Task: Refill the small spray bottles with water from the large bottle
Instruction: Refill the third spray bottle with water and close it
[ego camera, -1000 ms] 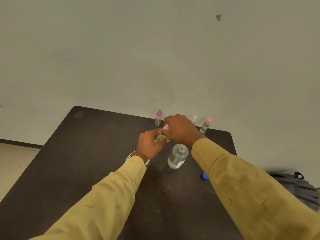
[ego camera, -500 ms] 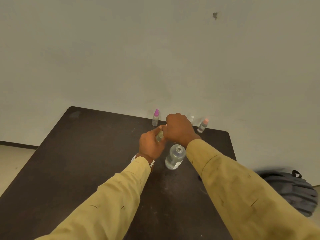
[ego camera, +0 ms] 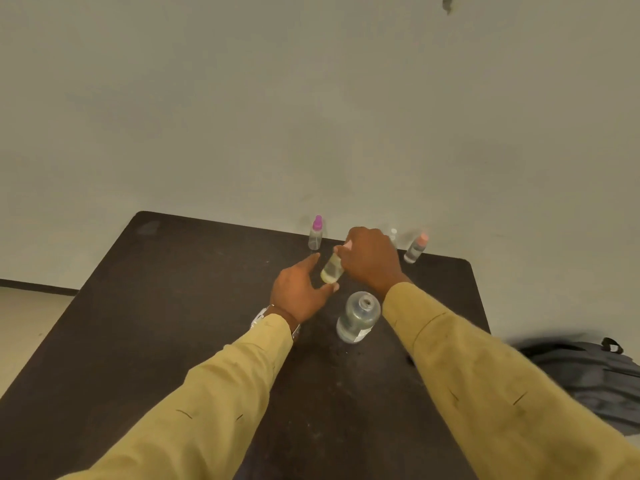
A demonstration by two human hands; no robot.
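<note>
Near the centre of the frame, above the dark brown tabletop (ego camera: 173,306), the right hand (ego camera: 372,259) grips the top of a small clear spray bottle of yellowish liquid (ego camera: 332,268), which hangs tilted. Just left of it, the left hand (ego camera: 299,292) is spread wide, its fingers beside the bottle; whether they touch it is unclear. Below them stands the large clear uncapped water bottle (ego camera: 358,317). At the far edge stand a small purple-capped bottle (ego camera: 316,233) and a pink-capped one (ego camera: 416,248).
</note>
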